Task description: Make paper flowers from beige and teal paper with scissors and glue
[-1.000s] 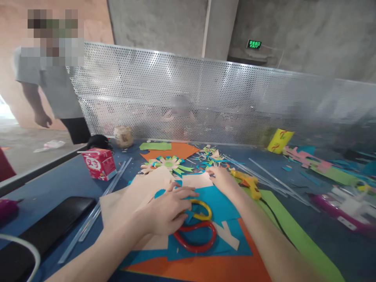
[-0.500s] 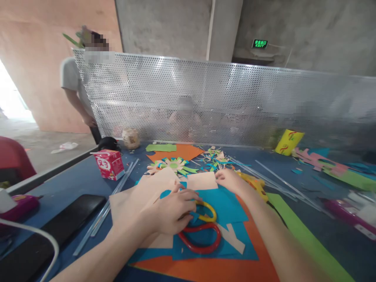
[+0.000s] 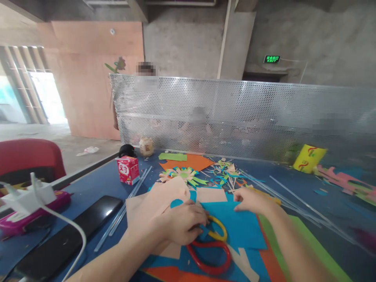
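My left hand (image 3: pixel 182 221) lies curled over the scissors, fingers at the yellow handle loop (image 3: pixel 219 232). The red handle loop (image 3: pixel 210 259) sticks out below the hand, and the blades are hidden under it. My right hand (image 3: pixel 249 199) rests on the top edge of a blue paper sheet (image 3: pixel 237 225), fingertips pinched at that edge. A peach paper sheet (image 3: pixel 157 203) lies under my left wrist. A small peach rectangle (image 3: pixel 210 194) sits just beyond the blue sheet.
A paper flower (image 3: pixel 183 174), an orange sheet (image 3: pixel 192 161) and paper scraps lie farther back. A red carton (image 3: pixel 127 170), clear rods (image 3: pixel 126 209), a black phone (image 3: pixel 73 231) and a white charger (image 3: pixel 26 197) are at the left. A perforated metal screen (image 3: pixel 249 113) closes the far edge; a person stands behind it.
My right hand has pulled back from the small peach piece onto the blue sheet. The left hand stays on the scissors. The view has tilted up; the standing person moved behind the screen.
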The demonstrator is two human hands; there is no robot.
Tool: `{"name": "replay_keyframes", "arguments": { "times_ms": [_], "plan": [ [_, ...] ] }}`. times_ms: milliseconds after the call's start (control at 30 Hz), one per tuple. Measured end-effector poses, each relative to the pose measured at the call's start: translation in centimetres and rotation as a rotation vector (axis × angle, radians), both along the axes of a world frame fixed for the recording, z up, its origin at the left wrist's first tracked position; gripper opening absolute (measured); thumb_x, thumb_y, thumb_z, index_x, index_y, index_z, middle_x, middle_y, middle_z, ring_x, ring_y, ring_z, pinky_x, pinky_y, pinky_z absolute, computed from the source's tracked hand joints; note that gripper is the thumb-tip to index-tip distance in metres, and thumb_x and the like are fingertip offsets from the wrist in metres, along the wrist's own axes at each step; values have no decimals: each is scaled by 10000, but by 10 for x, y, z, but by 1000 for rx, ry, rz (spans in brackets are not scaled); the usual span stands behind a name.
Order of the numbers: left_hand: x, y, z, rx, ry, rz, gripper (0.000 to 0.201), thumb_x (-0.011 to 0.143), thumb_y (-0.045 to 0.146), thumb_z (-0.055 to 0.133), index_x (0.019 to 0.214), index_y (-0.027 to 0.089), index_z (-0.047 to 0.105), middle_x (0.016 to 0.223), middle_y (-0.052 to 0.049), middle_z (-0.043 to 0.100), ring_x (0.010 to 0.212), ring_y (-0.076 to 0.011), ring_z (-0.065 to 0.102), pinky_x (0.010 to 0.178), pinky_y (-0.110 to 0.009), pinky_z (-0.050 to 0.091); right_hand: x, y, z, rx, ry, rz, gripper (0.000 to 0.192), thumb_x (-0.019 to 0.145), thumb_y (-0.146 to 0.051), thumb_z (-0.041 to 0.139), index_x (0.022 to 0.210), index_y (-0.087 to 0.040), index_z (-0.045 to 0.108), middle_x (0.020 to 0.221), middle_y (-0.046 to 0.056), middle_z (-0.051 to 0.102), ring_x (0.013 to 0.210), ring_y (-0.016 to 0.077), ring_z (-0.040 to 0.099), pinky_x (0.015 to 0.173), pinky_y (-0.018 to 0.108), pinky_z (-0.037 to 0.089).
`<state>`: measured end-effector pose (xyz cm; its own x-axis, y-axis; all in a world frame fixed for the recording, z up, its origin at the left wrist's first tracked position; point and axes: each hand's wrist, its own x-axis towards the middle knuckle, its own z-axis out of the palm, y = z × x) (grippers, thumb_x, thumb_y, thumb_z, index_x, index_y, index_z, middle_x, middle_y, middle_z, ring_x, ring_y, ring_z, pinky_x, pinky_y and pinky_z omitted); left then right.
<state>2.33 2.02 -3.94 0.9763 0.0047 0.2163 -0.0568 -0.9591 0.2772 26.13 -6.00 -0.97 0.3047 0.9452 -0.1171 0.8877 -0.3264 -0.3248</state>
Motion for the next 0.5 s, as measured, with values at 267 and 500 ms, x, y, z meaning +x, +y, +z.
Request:
{"name": "replay_keyframes", "arguments": {
  "times_ms": [267, 500],
  "plan": [
    [0, 2, 7, 23, 16, 69, 142, 761, 175, 514, 862, 187, 612, 995, -72, 675, 943, -209, 607, 838, -300, 448, 1, 5, 8, 213, 59, 49, 48, 688, -230, 650, 709, -192, 670, 873, 59, 707, 864, 226, 631, 737, 278, 441],
    [-7, 1, 20, 114, -117, 399, 247, 873, 374, 418, 906, 243, 625, 852, -42, 651, 849, -198, 588, 742, -275, 445, -30, 9, 4, 401, 135, 221, 216, 780, -284, 605, 979, -216, 655, 1095, 49, 648, 1030, 184, 573, 885, 279, 412]
  ]
}}
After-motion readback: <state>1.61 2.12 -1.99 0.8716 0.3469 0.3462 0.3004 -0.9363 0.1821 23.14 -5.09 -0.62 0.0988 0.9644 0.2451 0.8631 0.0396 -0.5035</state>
